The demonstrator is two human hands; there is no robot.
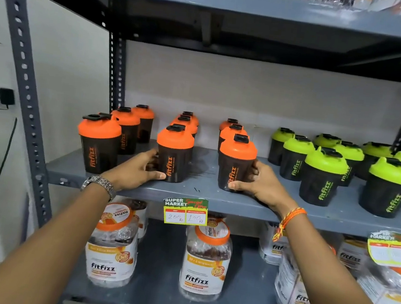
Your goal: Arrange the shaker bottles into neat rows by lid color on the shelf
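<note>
Now we are squaring the orange rows, left hand [142,167] cupping one front orange-lidded shaker [174,153], right hand [259,181] cupping another [236,164], next nudging both level.

Orange lids [175,138], lime lids [326,160], seemingly black bottles [171,164].

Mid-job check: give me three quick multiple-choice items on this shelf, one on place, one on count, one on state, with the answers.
1. Where do the green-lid bottles stand on the shelf?
A. right of the orange-lid ones
B. left of them
C. one shelf below

2. How many rows of orange-lid bottles are there?
A. one
B. three
C. five

3. What is the left hand doing?
A. hanging free
B. resting against the front bottle of the middle orange row
C. holding a jar

Answers:
A, green lids fill the right side.
B, three lines run front to back.
B, fingers wrap its base; the right hand does likewise with the next bottle.
</note>
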